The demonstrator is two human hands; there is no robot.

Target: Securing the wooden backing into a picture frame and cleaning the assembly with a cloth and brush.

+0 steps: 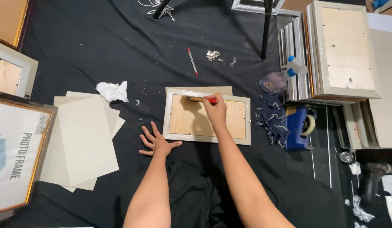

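The right hand (215, 110) has its fingers curled around a small tool with a red handle (210, 101), whose wooden-looking end points toward nine o'clock and rests on the plywood backing (191, 120) of a pale picture frame (207, 115). The frame lies face down on the black cloth (120, 50) at the centre of the view. At eight o'clock from it, the left hand (157, 142) lies flat on the cloth, fingers spread and holding nothing, its thumb just beside the frame's lower left corner.

The step in hand looks like working along the backing's upper edge, probably at the small tabs that hold it. The next move seems to call for a steady left hand bracing the frame.

Loose grey boards (84, 135) lie at nine o'clock, a crumpled white rag (112, 91) at ten, a red pen (192, 61) at twelve, and stacked frames (331, 55) at two.
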